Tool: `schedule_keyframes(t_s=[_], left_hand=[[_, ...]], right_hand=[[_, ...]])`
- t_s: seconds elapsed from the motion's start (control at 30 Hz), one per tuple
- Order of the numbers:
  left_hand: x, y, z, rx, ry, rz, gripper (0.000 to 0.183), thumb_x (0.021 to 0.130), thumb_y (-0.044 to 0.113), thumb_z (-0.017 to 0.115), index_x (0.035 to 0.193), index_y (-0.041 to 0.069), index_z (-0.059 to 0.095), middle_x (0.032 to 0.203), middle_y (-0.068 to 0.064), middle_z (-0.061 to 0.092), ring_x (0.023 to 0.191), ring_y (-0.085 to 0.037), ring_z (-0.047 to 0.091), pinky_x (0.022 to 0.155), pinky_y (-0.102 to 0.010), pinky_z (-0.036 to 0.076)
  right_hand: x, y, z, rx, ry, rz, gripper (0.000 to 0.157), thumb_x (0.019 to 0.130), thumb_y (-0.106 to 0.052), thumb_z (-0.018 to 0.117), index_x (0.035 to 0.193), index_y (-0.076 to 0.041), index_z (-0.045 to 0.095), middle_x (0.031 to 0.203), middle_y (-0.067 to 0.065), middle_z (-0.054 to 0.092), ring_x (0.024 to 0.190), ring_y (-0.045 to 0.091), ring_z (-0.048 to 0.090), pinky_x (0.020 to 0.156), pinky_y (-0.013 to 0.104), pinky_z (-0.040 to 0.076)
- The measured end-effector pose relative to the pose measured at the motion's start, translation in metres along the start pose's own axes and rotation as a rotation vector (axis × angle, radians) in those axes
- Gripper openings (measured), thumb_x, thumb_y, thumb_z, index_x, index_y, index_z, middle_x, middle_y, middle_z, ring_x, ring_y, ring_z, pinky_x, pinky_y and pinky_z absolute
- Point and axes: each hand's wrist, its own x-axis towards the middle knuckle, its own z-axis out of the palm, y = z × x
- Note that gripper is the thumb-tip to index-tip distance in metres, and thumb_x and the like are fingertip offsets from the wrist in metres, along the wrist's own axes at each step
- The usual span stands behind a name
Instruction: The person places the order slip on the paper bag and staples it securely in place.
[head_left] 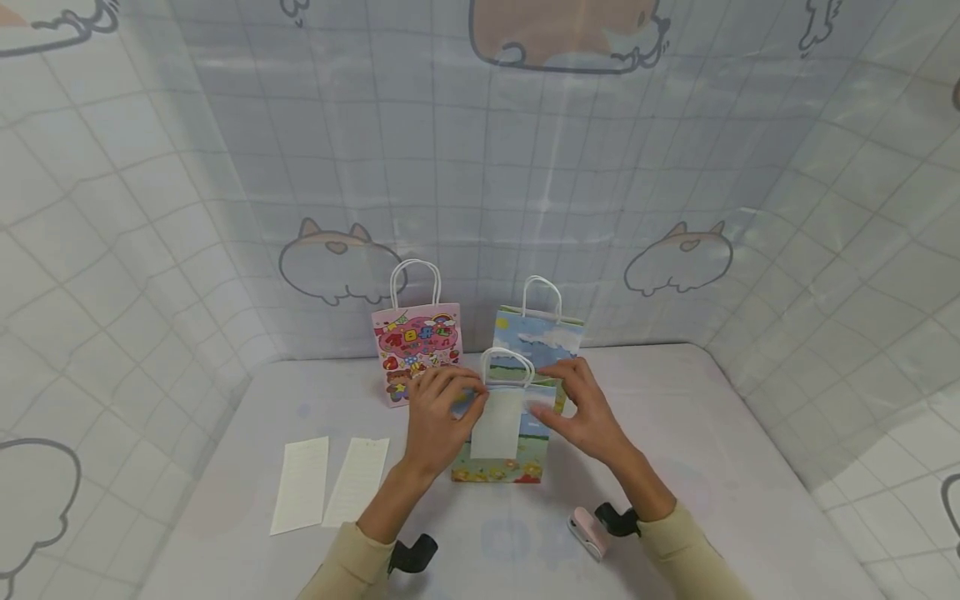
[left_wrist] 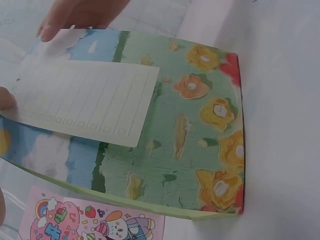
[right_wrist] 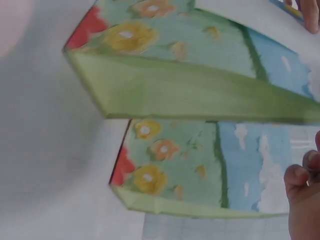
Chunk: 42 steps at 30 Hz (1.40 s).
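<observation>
A gift bag with flowers and sky (head_left: 498, 473) stands upright at the middle of the table, its white handles (head_left: 508, 353) up. Over its front lies a lined paper slip with small checkboxes (left_wrist: 90, 95). My left hand (head_left: 441, 412) pinches the slip's top left corner near the bag's upper rim. At the bag's upper right is my right hand (head_left: 588, 412), thumb at the front face and index finger near the handle, with a gap between them. In the right wrist view, its other fingers (right_wrist: 300, 175) are loosely bent beside the bag.
A matching blue-sky bag (head_left: 543, 333) stands behind the front one. To its left is a pink cartoon bag (head_left: 416, 333). Two paper slips (head_left: 302, 483) (head_left: 358, 479) lie on the table at left. Near my right wrist lies a pink stapler (head_left: 588, 533).
</observation>
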Motion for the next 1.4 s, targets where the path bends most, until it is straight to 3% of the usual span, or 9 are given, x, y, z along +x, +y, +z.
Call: schedule_keyframes(t_s=[0.13, 0.4, 0.9, 1.03, 1.4], left_hand=[[0.000, 0.000, 0.001, -0.008, -0.002, -0.006, 0.010, 0.085, 0.020, 0.082, 0.090, 0.020, 0.073, 0.103, 0.006, 0.069, 0.105, -0.019, 0.057, 0.095, -0.047, 0.032], [0.000, 0.000, 0.002, -0.005, 0.006, 0.002, 0.014, 0.084, 0.019, 0.083, 0.093, 0.019, 0.072, 0.100, 0.006, 0.069, 0.104, -0.019, 0.058, 0.094, -0.047, 0.032], [-0.002, -0.001, 0.001, -0.024, -0.007, -0.063, 0.027, 0.084, 0.018, 0.083, 0.107, 0.014, 0.068, 0.105, 0.001, 0.070, 0.100, -0.020, 0.058, 0.091, -0.048, 0.033], [-0.003, -0.002, 0.001, -0.026, -0.009, -0.076, 0.030, 0.084, 0.018, 0.083, 0.110, 0.014, 0.068, 0.106, 0.002, 0.070, 0.100, -0.018, 0.058, 0.091, -0.047, 0.033], [0.003, 0.000, -0.004, -0.008, -0.063, -0.112, 0.022, 0.086, 0.024, 0.082, 0.105, 0.015, 0.075, 0.100, 0.002, 0.074, 0.099, -0.020, 0.059, 0.089, -0.049, 0.034]], right_hand=[[0.005, -0.006, 0.004, -0.008, 0.075, -0.053, 0.045, 0.083, -0.014, 0.084, 0.124, -0.018, 0.064, 0.120, 0.004, 0.048, 0.107, 0.020, 0.045, 0.083, 0.039, 0.039], [0.014, -0.012, 0.011, -0.021, 0.159, -0.163, 0.026, 0.083, -0.008, 0.082, 0.104, -0.016, 0.070, 0.110, 0.007, 0.051, 0.096, 0.019, 0.047, 0.078, 0.034, 0.040], [0.015, -0.016, 0.015, -0.067, 0.170, -0.138, 0.015, 0.088, -0.013, 0.079, 0.097, -0.018, 0.068, 0.111, 0.003, 0.050, 0.099, 0.015, 0.051, 0.079, 0.038, 0.046], [0.015, -0.016, 0.017, -0.071, 0.178, -0.137, 0.015, 0.087, -0.013, 0.079, 0.096, -0.018, 0.068, 0.110, 0.002, 0.050, 0.099, 0.015, 0.051, 0.080, 0.034, 0.046], [0.017, -0.017, 0.017, -0.066, 0.189, -0.152, 0.015, 0.087, -0.012, 0.079, 0.095, -0.018, 0.068, 0.109, 0.002, 0.051, 0.099, 0.015, 0.051, 0.079, 0.033, 0.045]])
